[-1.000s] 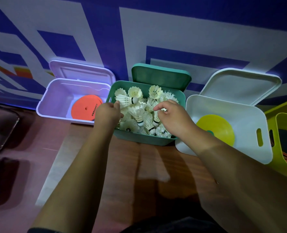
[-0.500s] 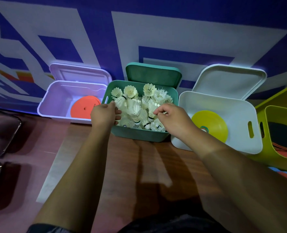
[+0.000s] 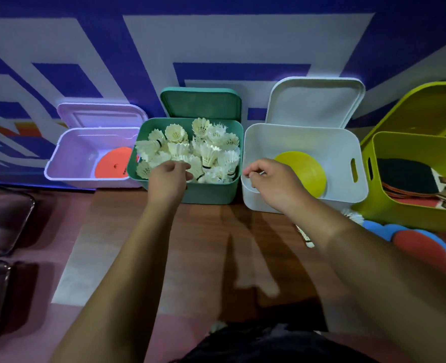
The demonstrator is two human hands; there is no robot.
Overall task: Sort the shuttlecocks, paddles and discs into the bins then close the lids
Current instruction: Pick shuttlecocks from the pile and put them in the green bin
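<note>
Left hand (image 3: 170,176) is lying curled among shuttlecocks (image 3: 190,150) heaped in the green bin (image 3: 208,192) at the floor's far edge; grip contents unclear. Right hand (image 3: 271,179) is hovering curled over the white bin (image 3: 347,142); hold unclear. Risk: the heap is overtopping the rim, so the lid (image 3: 201,103) may crush feathers or spill them.

No readable text or labels

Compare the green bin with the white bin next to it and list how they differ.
The green bin is heaped with white shuttlecocks; the white bin shows a single yellow disc. The white bin looks wider than the green bin. The white bin has a slot handle in its right wall; none shows on the green bin. Both lids, green and white, stand open behind them.
</note>
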